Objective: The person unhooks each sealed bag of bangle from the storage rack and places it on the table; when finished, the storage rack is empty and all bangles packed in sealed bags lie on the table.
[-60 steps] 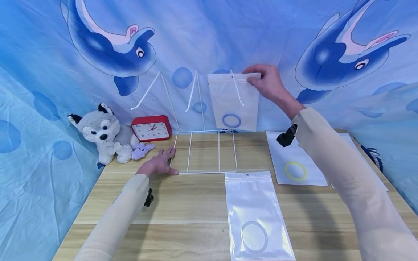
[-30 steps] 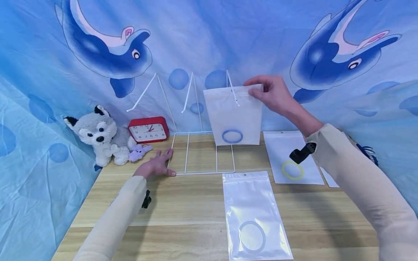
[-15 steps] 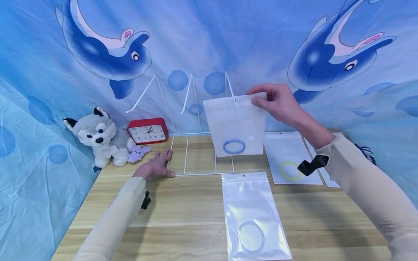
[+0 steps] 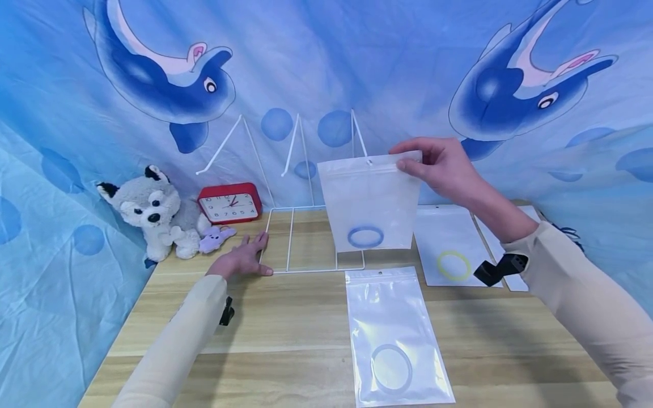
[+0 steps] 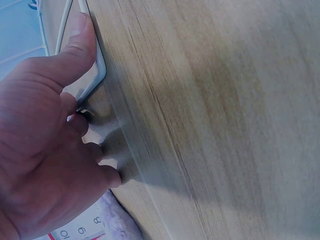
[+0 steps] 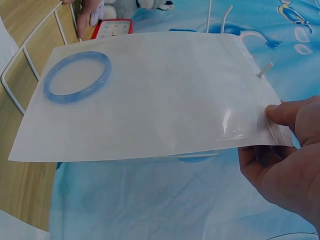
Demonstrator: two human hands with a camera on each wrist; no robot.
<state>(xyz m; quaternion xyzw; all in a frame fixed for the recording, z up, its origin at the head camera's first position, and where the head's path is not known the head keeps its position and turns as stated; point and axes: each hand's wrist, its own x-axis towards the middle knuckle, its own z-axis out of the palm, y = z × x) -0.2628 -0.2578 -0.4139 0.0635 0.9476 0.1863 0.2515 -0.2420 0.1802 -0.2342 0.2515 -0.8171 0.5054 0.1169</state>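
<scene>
A white wire rack (image 4: 290,238) with three slanting prongs stands at the back of the table. My left hand (image 4: 240,259) rests on the left side of its base, fingers spread on the wood and thumb over the front corner wire, as the left wrist view shows. My right hand (image 4: 444,164) pinches the top right corner of a white zip bag (image 4: 377,198) with a blue ring (image 4: 365,237) in it. The tip of the right prong (image 6: 266,70) pokes through the bag's hang hole. The other two prongs carry nothing.
A zip bag with a pale ring (image 4: 380,317) lies in front of the rack. Another with a yellow ring (image 4: 454,266) lies right, beside a further bag (image 4: 517,282). A plush husky (image 4: 148,207), red clock (image 4: 229,204) and purple plush (image 4: 215,239) stand left.
My right hand has come down and forward with the blue-ring bag, which has slid along the right prong from farther back to its tip. The left hand has stayed on the rack base.
</scene>
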